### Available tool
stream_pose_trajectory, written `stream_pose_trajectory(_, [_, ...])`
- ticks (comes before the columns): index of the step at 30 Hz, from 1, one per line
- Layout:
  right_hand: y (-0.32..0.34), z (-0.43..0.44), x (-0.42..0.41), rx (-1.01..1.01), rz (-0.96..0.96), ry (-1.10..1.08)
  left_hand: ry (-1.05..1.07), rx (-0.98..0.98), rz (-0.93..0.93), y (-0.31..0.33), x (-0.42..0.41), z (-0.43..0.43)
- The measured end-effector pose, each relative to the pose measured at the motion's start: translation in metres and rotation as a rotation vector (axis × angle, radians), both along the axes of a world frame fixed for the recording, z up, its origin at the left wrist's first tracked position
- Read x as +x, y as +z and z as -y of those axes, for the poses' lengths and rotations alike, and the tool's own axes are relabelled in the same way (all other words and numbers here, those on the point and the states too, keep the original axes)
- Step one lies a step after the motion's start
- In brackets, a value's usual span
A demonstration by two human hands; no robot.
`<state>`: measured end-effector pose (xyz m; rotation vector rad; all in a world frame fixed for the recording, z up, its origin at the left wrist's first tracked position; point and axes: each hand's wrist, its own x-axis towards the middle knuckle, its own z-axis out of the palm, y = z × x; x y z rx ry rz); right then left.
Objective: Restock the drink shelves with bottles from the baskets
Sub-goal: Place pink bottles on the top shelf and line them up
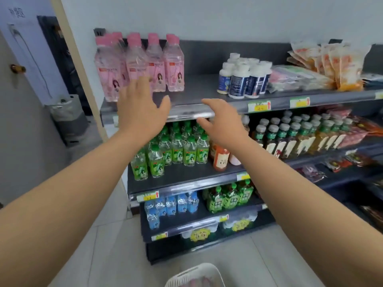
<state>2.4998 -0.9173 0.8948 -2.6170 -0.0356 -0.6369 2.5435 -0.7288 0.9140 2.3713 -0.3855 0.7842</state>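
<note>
Pink bottles (pixel 155 65) already stand at the left end of the top shelf (pixel 196 88); left hand (pixel 141 112) and right hand (pixel 223 125) hover open, empty; the white basket (pixel 182 278) below seems to hold more.

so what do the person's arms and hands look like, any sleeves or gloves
No sleeves or gloves in view. The left hand and right hand are bare, and so are the left forearm and right forearm up to the frame edge. No watch, bracelet or ring shows.
</note>
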Motion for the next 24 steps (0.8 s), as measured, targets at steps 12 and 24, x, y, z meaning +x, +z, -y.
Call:
stream_pose_trajectory(12, [-0.201, 0.054, -0.148, 0.133, -0.388, -0.041, -0.091, -0.027, -0.586, -0.219, -0.128, 0.045])
stream_pose_trajectory(24, [-0.443, 0.026, -0.199, 0.301, -0.847, -0.099, 0.148, -0.086, -1.342, -0.489, -0.197, 0.023])
